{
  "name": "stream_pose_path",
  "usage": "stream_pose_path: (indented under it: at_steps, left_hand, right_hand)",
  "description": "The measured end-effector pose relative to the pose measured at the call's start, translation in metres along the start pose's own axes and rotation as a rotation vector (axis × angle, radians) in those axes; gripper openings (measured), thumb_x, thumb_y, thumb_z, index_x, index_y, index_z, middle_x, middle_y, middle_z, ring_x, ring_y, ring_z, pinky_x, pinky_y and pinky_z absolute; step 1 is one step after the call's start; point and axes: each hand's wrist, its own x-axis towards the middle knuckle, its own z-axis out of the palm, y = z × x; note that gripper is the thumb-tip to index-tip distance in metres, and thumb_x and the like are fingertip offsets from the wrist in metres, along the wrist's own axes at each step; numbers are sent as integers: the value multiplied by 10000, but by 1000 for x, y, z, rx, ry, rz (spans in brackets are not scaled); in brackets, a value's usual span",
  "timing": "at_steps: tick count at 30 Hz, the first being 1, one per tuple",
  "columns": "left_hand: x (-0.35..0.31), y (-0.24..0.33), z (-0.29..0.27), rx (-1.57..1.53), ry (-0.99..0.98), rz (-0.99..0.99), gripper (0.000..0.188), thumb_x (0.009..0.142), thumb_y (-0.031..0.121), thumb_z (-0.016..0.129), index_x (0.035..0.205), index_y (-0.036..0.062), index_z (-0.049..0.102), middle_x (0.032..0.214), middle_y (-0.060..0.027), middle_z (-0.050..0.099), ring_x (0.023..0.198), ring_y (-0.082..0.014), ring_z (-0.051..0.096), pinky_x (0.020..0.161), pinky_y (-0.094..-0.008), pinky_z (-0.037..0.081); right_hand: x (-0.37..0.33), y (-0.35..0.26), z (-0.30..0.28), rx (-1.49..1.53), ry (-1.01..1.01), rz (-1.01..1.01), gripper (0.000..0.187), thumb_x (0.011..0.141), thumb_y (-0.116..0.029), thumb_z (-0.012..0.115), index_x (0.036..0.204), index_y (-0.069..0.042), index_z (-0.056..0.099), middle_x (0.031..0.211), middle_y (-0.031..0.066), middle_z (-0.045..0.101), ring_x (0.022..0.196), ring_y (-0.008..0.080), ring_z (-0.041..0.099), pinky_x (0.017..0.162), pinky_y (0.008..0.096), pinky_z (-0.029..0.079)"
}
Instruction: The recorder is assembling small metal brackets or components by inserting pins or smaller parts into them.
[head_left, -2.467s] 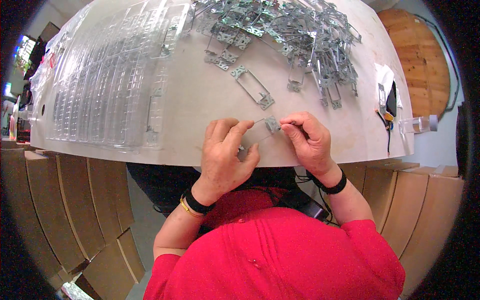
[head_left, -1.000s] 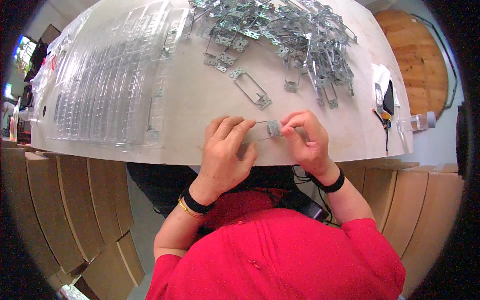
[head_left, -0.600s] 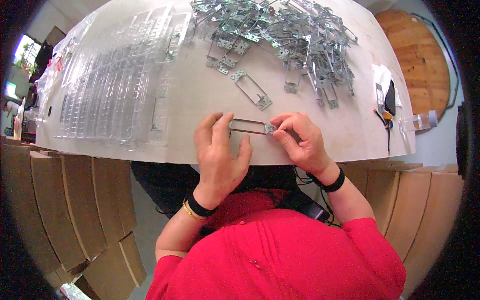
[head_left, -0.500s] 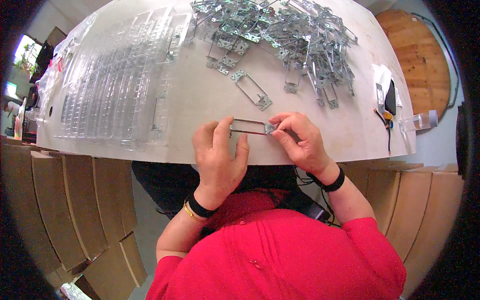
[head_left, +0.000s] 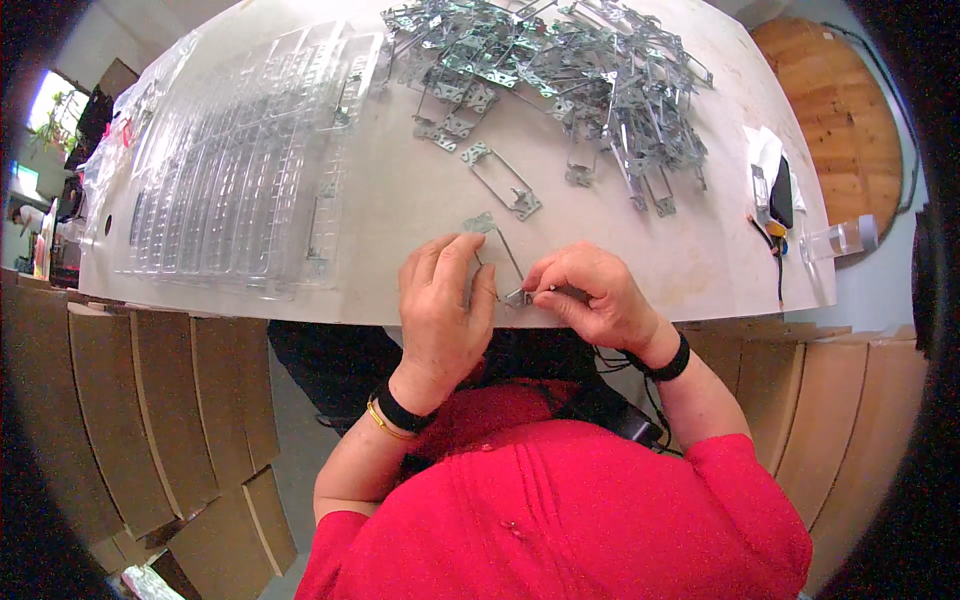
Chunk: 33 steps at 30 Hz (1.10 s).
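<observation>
Turned since half a second ago: one metal frame [head_left: 508, 257], then lying crosswise between the hands, now slanted, one end pointing away and the other brought back toward the wearer; right hand lower and further left with it. Logged from my remote station, item by item. Left hand [head_left: 438, 300]: fingers curled at the frame's left rod, index tip at the far end, a narrow gap to the thumb; whether that grip presses the rod or only steadies it, I cannot tell. Right hand [head_left: 592, 292]: thumb and fingers pinched together on the near end, a small bright tip showing between them, too small for me to identify. Frame's position: between the hands, by the near edge of the surface [head_left: 400, 185], probably held there to keep the fine end close to the eyes; contact with the surface unclear. One loose frame [head_left: 502, 183], flat just beyond, apart from the pile of frames [head_left: 560, 85], perhaps kept separate for easy reach. Clear plastic trays [head_left: 235, 165], to the left, some metal pieces along their right side, likely set there within arm's reach. Clear bottle [head_left: 842, 239], lying at the right edge.
</observation>
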Motion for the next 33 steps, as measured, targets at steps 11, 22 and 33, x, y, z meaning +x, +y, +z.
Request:
stream_pose_path:
  at_steps: [11,22,33]
  left_hand:
    - [5,1,7,24,-73,38,328,880,19,697,1206,25,662,1152,-172,700,1108,-375,641,994,-473,487]
    - [-1,15,4,69,-80,113,445,864,161,782,1255,-1,645,1195,-199,675,1138,-406,609,1012,-506,463]
    - [-9,14,10,71,-60,63,506,843,60,766,1321,0,610,1196,-224,655,1135,-407,600,1009,-504,469]
  right_hand:
    - [0,1,5,-88,201,69,97,896,-62,771,985,-57,734,919,122,703,847,302,691,743,383,550]
    - [-1,2,6,-172,185,75,158,887,-34,752,1042,-59,746,968,144,715,878,332,695,771,399,563]
    - [-12,0,4,-137,348,215,171,934,-5,721,1099,-48,727,986,123,717,875,249,704,785,337,556]
